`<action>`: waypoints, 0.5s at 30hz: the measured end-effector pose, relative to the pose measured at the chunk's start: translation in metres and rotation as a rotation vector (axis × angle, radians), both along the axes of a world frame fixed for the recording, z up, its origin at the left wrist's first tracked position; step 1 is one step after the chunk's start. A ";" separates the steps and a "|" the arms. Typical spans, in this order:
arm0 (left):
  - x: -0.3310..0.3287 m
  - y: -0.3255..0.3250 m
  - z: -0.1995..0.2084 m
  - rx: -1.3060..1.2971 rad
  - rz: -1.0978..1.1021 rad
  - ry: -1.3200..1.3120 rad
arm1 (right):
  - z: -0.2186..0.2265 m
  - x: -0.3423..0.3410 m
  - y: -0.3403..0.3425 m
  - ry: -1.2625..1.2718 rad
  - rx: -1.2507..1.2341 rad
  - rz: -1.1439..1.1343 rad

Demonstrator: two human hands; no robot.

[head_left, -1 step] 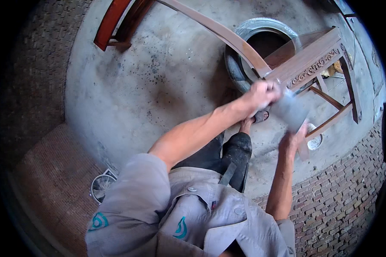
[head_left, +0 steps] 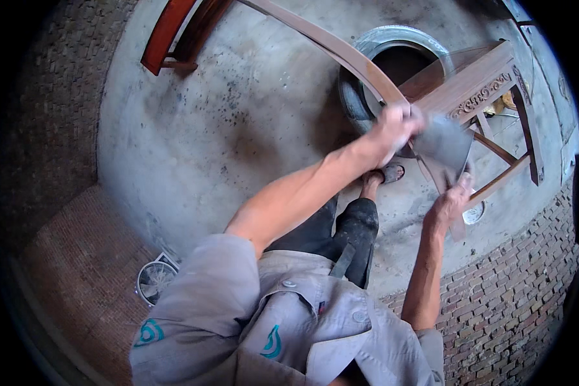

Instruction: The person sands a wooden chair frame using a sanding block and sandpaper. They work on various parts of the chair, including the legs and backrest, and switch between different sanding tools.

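Note:
An unpainted wooden chair (head_left: 460, 87) with a carved rail lies tipped over, and its long curved post (head_left: 341, 53) reaches to the upper left. Across the frame near my hands is a grey sheet (head_left: 444, 143), apparently sandpaper, slightly blurred. My left hand (head_left: 395, 127) is closed on the upper left end of this sheet, by the foot of the curved post. At the sheet's lower right corner, my right hand (head_left: 453, 198) has its fingers closed; a wooden chair part passes beside it. The fingertips are partly hidden.
A grey-coated tire (head_left: 360, 106) lies under and behind the chair. Reddish varnished furniture (head_left: 164, 35) stands at the upper left. A round white lid or can (head_left: 475, 213) sits right of my right hand. A fan-like round object (head_left: 154, 283) is at lower left. Brick paving (head_left: 495, 302) borders the concrete.
Both hands and the grey sheet have shifted a little to the right and upward. The chair stays nearly in place.

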State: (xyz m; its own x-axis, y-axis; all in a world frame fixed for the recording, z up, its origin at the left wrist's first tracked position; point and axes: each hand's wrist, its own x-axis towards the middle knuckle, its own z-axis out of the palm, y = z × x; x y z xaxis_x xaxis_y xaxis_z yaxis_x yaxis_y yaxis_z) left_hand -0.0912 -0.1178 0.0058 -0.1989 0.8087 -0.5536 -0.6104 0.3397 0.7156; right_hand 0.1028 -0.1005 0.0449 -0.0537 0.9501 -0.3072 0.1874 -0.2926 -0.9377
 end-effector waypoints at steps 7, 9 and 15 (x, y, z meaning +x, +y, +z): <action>-0.088 0.076 -0.021 -0.095 0.628 -0.133 | 0.085 -0.083 -0.076 -0.083 0.693 0.742; -0.089 0.084 -0.025 -0.071 0.594 -0.082 | 0.104 -0.094 -0.086 0.049 0.499 0.876; -0.095 0.098 -0.041 0.010 0.565 -0.094 | 0.129 -0.122 -0.094 0.172 0.446 1.062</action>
State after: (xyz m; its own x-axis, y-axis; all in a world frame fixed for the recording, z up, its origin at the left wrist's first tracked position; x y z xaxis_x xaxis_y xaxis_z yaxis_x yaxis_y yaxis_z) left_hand -0.1866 -0.0200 -0.0356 -0.5521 0.5964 -0.5827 -0.7564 -0.0642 0.6510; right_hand -0.0197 -0.1944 0.1738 -0.8961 0.4237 0.1319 0.0002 0.2976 -0.9547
